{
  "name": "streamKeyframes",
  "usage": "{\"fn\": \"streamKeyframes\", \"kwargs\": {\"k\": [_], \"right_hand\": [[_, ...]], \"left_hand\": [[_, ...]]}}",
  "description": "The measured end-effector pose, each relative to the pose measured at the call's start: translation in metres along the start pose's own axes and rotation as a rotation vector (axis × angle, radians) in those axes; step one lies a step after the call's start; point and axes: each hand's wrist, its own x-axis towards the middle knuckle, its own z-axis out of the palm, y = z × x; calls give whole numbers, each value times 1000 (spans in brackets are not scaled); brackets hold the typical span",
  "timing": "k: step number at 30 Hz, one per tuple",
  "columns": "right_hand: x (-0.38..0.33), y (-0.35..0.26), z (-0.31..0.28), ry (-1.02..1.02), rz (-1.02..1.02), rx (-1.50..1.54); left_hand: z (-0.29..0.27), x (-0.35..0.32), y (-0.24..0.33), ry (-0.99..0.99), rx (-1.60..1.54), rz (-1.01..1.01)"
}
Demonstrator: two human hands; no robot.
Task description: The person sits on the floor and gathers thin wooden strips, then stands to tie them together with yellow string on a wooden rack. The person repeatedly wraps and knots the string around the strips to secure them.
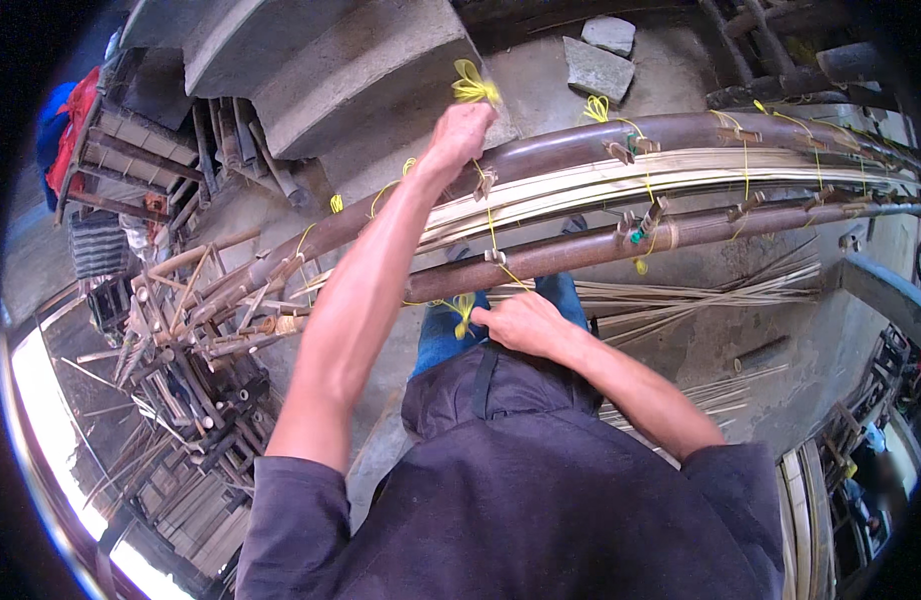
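With the near pole (571,245) as my landmark, I see the left hand (464,132) well beyond it, fingers clamped on a yellow cord bundle (473,82). The right hand (526,322) is just on the wearer's side of that pole, fingers curled beside a second yellow bundle (464,310); I cannot tell whether they grip cord. Beyond the pole lie pale strips (581,186), then the far pole (681,130).

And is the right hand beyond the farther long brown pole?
No, the right hand is on the near side of the nearer brown pole.
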Motion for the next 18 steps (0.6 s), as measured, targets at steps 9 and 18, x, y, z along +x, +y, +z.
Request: {"fn": "streamKeyframes", "kwargs": {"k": [9,18], "right_hand": [[-19,-84,24,116,331,1411],[87,-187,-88,378,263,-164]], "left_hand": [[-141,-34,-33,135,475,647],[-98,-171,-160,150,138,734]]}}
